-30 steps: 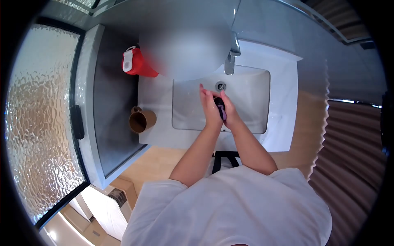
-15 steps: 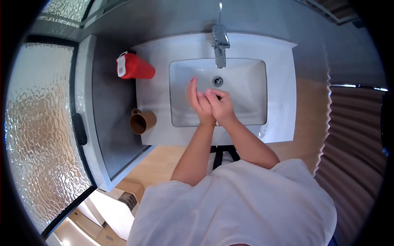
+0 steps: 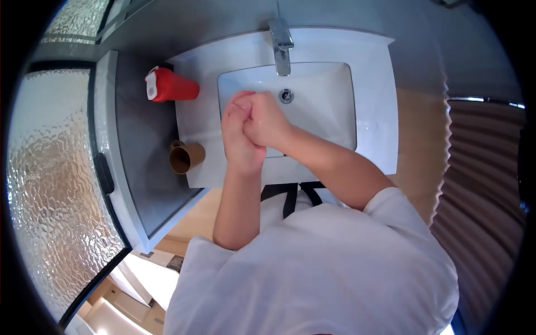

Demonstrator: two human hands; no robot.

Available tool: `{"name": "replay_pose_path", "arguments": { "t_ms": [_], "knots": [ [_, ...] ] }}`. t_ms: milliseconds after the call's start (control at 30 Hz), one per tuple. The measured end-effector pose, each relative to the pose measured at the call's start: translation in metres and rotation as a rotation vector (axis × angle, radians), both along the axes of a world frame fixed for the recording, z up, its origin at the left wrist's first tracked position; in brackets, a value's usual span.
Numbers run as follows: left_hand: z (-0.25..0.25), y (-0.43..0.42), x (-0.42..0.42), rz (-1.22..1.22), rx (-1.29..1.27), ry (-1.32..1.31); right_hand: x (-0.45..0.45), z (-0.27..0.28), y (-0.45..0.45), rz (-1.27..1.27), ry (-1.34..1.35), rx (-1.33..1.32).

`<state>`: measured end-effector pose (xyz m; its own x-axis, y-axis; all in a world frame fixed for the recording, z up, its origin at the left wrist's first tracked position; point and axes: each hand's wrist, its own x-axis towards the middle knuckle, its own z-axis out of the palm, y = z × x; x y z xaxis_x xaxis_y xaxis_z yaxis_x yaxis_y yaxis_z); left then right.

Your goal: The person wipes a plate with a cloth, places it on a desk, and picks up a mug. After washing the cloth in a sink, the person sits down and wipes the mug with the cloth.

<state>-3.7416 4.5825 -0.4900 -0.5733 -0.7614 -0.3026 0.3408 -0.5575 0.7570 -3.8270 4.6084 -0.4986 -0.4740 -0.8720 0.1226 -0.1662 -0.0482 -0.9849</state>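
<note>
Over the left part of the white sink [image 3: 329, 111], my two hands are pressed together. My left hand [image 3: 237, 139] lies on the outer side, its fingers curled up around my right hand. From the right, my right hand [image 3: 267, 120] closes over the fingers of my left hand. Both look wet, and no object shows between them; the space between the palms is hidden. Behind them stands a chrome faucet [image 3: 282, 53], with no stream visible under its spout. The round drain [image 3: 286, 96] sits just right of my fingers.
On the counter's left side, a red bottle [image 3: 176, 85] with a white cap lies above a brown mug [image 3: 187, 157]. A textured glass door [image 3: 61, 184] is at far left, and a pleated brown curtain [image 3: 480, 195] hangs at right.
My hands have moved left and slightly up and now clasp each other more tightly. My left fingers, earlier stretched out, have curled around my right hand. The whole view has shifted slightly.
</note>
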Motion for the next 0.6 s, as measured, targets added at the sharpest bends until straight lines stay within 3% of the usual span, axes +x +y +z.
{"name": "replay_pose_path", "arguments": {
  "t_ms": [67,167,200,300,367,433,500,567,600],
  "knots": [
    [0.025,0.001,-0.006,0.007,-0.029,0.032,-0.003,0.016,-0.003,-0.036,0.164,-0.127],
    [0.058,-0.001,-0.012,0.003,-0.09,0.144,-0.013,0.06,0.0,-0.015,0.118,-0.187],
    [0.063,-0.003,-0.013,-0.028,-0.127,0.227,-0.015,0.066,-0.002,-0.029,0.172,-0.306],
    [0.065,0.002,-0.016,-0.065,-0.279,0.274,-0.014,0.069,0.006,-0.048,0.245,-0.293],
    [-0.029,0.008,-0.023,-0.052,-0.365,0.035,-0.024,-0.037,0.01,-0.053,0.193,-0.317],
    [-0.146,-0.002,-0.024,-0.233,-0.11,-0.371,-0.027,-0.16,0.02,-0.071,-0.173,0.286],
    [-0.266,-0.003,0.012,-0.392,-0.832,-1.313,-0.037,-0.212,0.069,-0.02,0.375,0.964],
    [-0.25,-0.017,0.021,-0.318,-0.702,-1.171,-0.049,-0.223,0.091,-0.357,-0.072,1.109],
    [-0.239,-0.019,0.027,-0.254,-0.569,-1.039,-0.049,-0.213,0.102,-0.356,0.017,1.069]
  ]
}}
